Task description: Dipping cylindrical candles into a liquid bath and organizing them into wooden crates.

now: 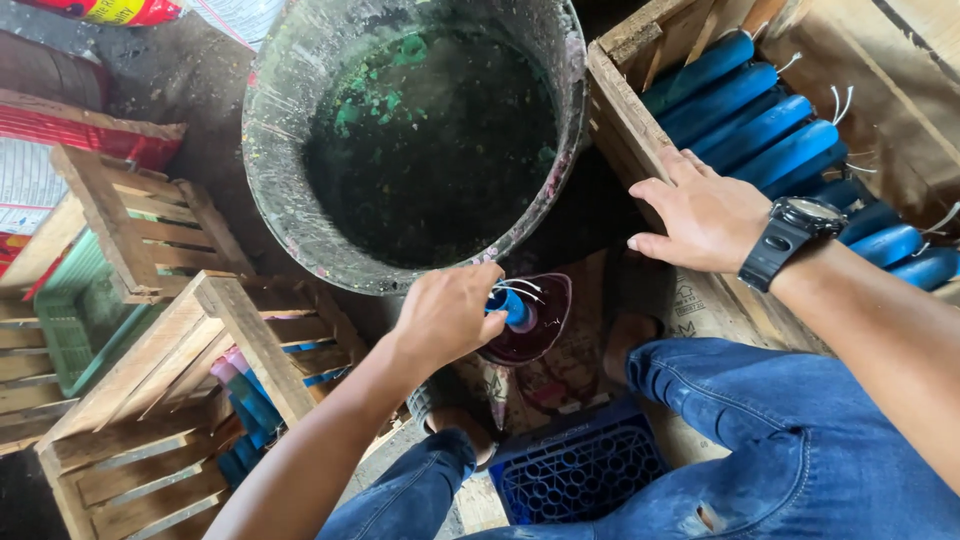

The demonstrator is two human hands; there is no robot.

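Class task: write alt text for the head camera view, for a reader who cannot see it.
Seen from above, a person's left hand holds a blue candle by a small dark red bowl, below a large drum of dark green liquid. The right hand, with a black wristwatch, rests on a wooden crate of blue candles.

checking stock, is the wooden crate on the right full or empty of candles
Partly full. Blue candles lie side by side in the wooden crate, wicks pointing right, with bare space at its far side. The right hand rests on its rim.

Premises: small candle-making workshop. Evidence: wax-crusted vat (290, 215), wooden crates (620, 110) of blue wicked candles (760, 135), stained floor (180, 70).
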